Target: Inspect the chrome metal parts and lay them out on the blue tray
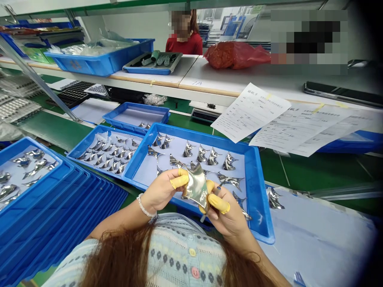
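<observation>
A shiny, curved metal piece with white lettering near its lower right edge is held up between my two hands. My left hand is closed on its left edge, with yellow finger cots on the fingertips. Pinching the right edge is my right hand, also in yellow finger cots. A thin tool with a grey end passes through the right hand; its kind is unclear. Beneath the hands lies a blue tray lined with white, holding several similar metal pieces.
Farther left stand a smaller blue tray of metal pieces and a stack of blue trays. Paper sheets hang from the shelf edge. One metal piece lies on the right-hand surface. A person in red is beyond the shelf.
</observation>
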The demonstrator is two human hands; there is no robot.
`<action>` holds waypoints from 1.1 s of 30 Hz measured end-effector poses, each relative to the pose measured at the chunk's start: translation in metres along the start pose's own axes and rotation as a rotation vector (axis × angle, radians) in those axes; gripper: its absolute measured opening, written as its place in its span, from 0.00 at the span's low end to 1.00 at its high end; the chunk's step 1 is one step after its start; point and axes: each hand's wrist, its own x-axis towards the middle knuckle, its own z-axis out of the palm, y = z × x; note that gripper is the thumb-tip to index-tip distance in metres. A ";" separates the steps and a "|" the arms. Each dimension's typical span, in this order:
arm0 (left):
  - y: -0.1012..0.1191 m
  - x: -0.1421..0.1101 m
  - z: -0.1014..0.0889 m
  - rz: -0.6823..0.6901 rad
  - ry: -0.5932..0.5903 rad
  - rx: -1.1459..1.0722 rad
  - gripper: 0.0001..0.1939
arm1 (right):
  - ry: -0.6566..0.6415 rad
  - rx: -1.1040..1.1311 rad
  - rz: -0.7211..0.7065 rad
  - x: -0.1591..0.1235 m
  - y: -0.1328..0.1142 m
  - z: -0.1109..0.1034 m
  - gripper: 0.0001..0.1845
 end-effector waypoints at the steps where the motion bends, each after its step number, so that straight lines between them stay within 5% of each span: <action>1: 0.001 -0.001 -0.001 0.005 -0.004 0.010 0.16 | 0.001 -0.003 -0.012 -0.001 -0.001 0.001 0.22; 16: -0.005 -0.005 -0.001 0.040 0.023 0.007 0.19 | -0.001 -0.108 -0.154 -0.015 0.006 0.000 0.16; 23: -0.010 -0.005 -0.002 0.089 0.019 0.089 0.14 | 0.076 -0.343 -0.287 -0.022 0.003 0.002 0.11; 33: -0.008 -0.004 0.007 0.065 0.041 0.054 0.16 | 0.057 -0.310 -0.233 -0.033 0.001 0.006 0.15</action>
